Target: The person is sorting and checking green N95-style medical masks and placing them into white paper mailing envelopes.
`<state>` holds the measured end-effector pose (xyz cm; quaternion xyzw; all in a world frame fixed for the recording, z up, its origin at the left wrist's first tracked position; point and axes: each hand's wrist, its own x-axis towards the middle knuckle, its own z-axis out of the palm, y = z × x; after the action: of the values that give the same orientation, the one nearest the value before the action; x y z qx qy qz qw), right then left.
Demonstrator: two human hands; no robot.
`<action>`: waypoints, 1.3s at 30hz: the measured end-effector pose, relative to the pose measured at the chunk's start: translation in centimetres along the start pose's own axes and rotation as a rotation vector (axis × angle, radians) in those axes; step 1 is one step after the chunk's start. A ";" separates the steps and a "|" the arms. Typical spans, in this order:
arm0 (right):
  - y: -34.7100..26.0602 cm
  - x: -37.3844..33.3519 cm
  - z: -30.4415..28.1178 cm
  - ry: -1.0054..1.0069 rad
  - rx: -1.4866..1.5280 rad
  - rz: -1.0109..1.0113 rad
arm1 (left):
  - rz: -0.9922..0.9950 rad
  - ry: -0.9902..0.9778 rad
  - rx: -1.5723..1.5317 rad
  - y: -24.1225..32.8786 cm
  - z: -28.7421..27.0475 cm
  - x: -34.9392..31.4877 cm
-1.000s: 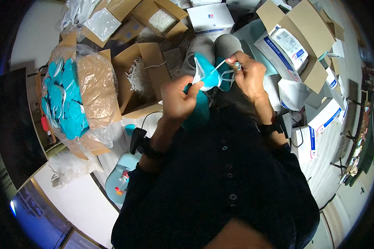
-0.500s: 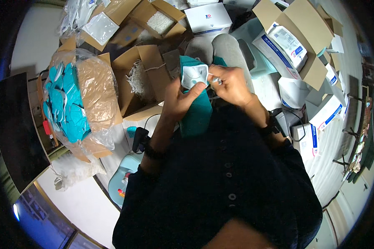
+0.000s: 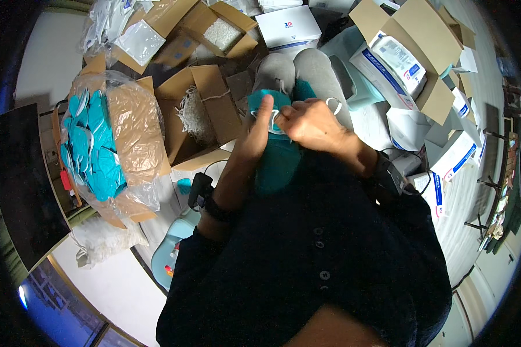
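Note:
Over my lap, my left hand [image 3: 253, 137] grips a teal face mask [image 3: 279, 99] with a white inner side, its thumb lying upright along the mask's left edge. My right hand [image 3: 315, 124] is closed against the mask's right side, fingers bent in. A loop of white elastic cord [image 3: 333, 105] stands out above its knuckles. White cord or edging also shows between the two hands. Below them a teal strip of material [image 3: 278, 165] lies across my lap. What the right fingertips pinch inside the fist is partly hidden.
Left stands a plastic-lined carton with a heap of teal masks [image 3: 92, 150]. Beside it, an open carton [image 3: 173, 92] holds white cords [image 3: 192, 113]; a smaller carton behind holds more white cords [image 3: 221, 34]. White boxes [image 3: 289, 28] and an open carton [image 3: 431, 34] stand behind and right.
The mask has tipped, so its teal top now shows where its white inside faced up. My right hand has moved across the mask, and a cord loop now stands out above it.

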<state>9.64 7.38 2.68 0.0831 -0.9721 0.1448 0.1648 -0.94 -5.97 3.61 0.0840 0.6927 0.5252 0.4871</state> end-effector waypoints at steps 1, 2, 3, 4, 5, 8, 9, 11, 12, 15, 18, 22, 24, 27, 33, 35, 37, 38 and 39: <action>0.0 0.1 0.2 -0.011 -0.015 -0.038 | -0.084 0.015 -0.017 -1.0 -0.5 0.9; -0.1 0.2 0.3 -0.021 -0.029 -0.077 | -0.078 0.048 0.027 -2.0 -1.3 0.9; 0.3 0.1 -0.1 -0.064 0.007 -0.029 | -0.073 0.072 0.072 -1.5 -1.5 0.6; 0.8 -0.4 -0.2 -0.040 0.109 0.060 | -0.067 0.098 0.117 -1.0 -1.7 0.3; 1.3 -1.0 -0.3 -0.015 0.211 0.149 | -0.027 0.081 0.110 -0.3 -2.0 0.1; 1.7 -0.8 -0.6 0.098 0.527 0.344 | 0.062 -0.001 0.093 0.6 -2.6 -0.1; 1.6 -0.5 -0.7 0.109 0.589 0.400 | 0.076 -0.058 0.092 0.4 -2.7 0.5; 1.5 -0.1 -0.3 0.131 0.704 0.506 | 0.210 -0.115 0.112 0.1 -2.4 0.8; 1.5 -0.1 0.1 0.155 0.768 0.532 | 0.325 -0.115 0.131 -0.2 -1.5 0.7; 1.7 -0.3 1.2 0.194 0.892 0.593 | 0.404 -0.123 0.247 -0.7 -1.1 1.0; 2.9 -0.9 2.7 0.257 0.841 0.687 | 0.400 -0.154 0.257 -1.0 -0.9 1.0; 8.5 -1.4 3.4 0.703 0.713 0.949 | 0.378 -0.154 0.136 0.2 -0.5 -0.6; 8.2 -1.5 1.3 0.568 0.867 1.050 | 0.330 -0.086 0.068 0.6 -0.7 -0.8; 4.8 0.0 0.9 0.523 1.139 0.894 | 0.241 -0.065 -0.068 0.6 -1.2 0.1; 1.7 0.7 1.7 0.307 1.292 0.888 | 0.401 0.086 0.040 0.9 0.1 1.2; 1.8 0.1 2.2 0.238 0.982 0.781 | 0.655 0.145 0.171 0.9 0.3 1.7; 1.9 0.1 1.3 0.186 0.700 0.694 | 0.684 0.164 0.219 0.6 0.2 1.7; 2.5 0.0 1.3 0.180 0.593 0.728 | 0.586 0.154 0.208 0.2 -0.3 1.4; 3.9 -0.4 1.4 0.176 0.488 0.760 | 0.486 0.145 0.200 0.0 -0.7 1.0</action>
<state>8.82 10.63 0.28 -0.2555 -0.8535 0.4260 0.1573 -2.00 -5.83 3.01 0.2578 0.7336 0.5605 0.2852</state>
